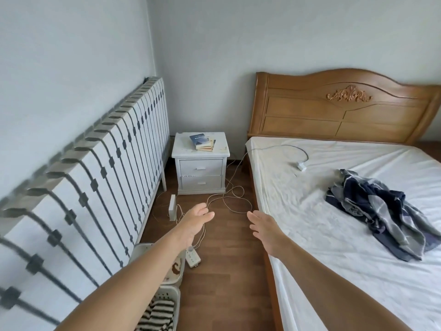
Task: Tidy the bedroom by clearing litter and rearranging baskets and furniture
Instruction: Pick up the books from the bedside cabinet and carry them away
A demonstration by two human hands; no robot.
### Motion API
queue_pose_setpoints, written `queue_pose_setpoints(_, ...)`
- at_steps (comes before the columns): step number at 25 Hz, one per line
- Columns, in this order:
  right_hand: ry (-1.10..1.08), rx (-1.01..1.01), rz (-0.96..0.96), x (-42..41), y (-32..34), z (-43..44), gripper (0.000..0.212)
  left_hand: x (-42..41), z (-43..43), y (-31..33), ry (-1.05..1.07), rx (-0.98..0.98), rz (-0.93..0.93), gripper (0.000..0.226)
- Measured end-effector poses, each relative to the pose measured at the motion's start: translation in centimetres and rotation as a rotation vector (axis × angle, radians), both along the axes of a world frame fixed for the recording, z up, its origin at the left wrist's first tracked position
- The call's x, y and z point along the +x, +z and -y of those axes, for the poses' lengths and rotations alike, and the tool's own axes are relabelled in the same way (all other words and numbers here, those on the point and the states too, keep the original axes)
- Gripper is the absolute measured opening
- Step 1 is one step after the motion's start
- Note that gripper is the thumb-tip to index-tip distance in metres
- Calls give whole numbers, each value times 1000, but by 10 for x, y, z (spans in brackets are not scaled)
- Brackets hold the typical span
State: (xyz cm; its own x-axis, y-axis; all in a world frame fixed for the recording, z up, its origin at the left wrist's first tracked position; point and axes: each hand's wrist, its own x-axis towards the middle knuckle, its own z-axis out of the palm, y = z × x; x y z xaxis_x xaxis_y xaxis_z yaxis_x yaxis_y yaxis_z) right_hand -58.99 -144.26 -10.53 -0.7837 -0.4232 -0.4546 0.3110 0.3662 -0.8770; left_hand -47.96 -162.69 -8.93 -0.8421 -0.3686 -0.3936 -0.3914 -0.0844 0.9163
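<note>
The bed [322, 247] is on the right, a white nightstand [201, 163] stands in the corner, and two white baskets [170, 292] sit on the floor at the bottom left. Both arms reach straight out, and the left hand [193, 220] and right hand [265, 228] have loose, nearly straight fingers and hold nothing. The words on the blue book [200, 140] are too small to read.

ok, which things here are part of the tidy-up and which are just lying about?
Job: far basket, near basket, white nightstand, likely the slatted frame against the wall; left hand and right hand, both open.
Lying about: books on the nightstand, loose cable and power strip on the floor, plaid cloth on the bed.
</note>
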Motion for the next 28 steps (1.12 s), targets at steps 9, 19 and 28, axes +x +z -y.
queue_pose_setpoints(9, 47, -14, 31, -181, -6, 70, 23, -157, 63, -10, 56, 30, 33, 60)
queue_pose_setpoints(19, 55, 14, 56, -345, -29, 198, 27, -336, 201, -24, 24, 24, 70, 60)
queue_pose_setpoints(28, 33, 19, 115, -464, -34, 274, 21, -463, 277, -28, 44, 3, 116, 58)
